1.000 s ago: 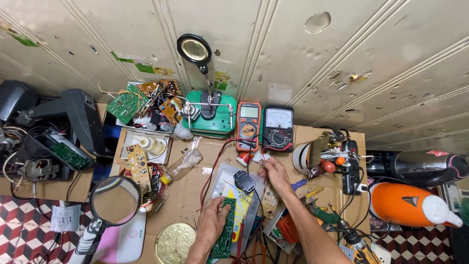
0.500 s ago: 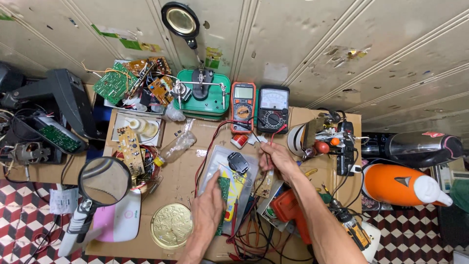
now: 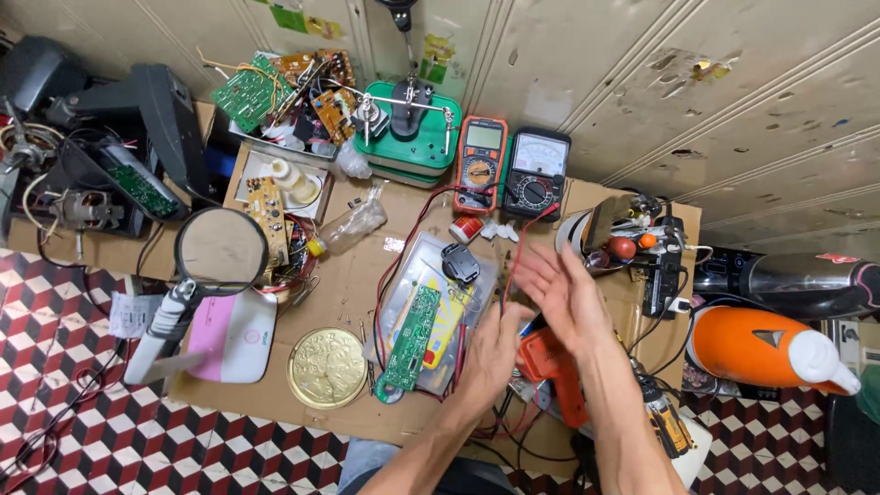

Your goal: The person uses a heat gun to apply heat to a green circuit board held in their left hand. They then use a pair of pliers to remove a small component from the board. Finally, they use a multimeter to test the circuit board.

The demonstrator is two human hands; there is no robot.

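Right hand (image 3: pixel 564 298) hovers with fingers spread and slightly blurred, palm turned inward, holding nothing, just above the right side of the cluttered desk (image 3: pixel 275 394). Left hand (image 3: pixel 490 353) lies lower, fingers loosely curled near the red probe leads (image 3: pixel 403 247); whether it pinches one I cannot tell. The green circuit board (image 3: pixel 410 337) rests on a clear plastic bag to the left of both hands, its long axis running from the near desk edge up toward the black key fob (image 3: pixel 459 263). The left hand is the nearer one, just beside the board's right edge; the right hand sits farther off, up and to the right. An orange cordless tool (image 3: pixel 550 362) lies beneath the wrists, and two multimeters (image 3: pixel 509 170) stand at the back against the wall.
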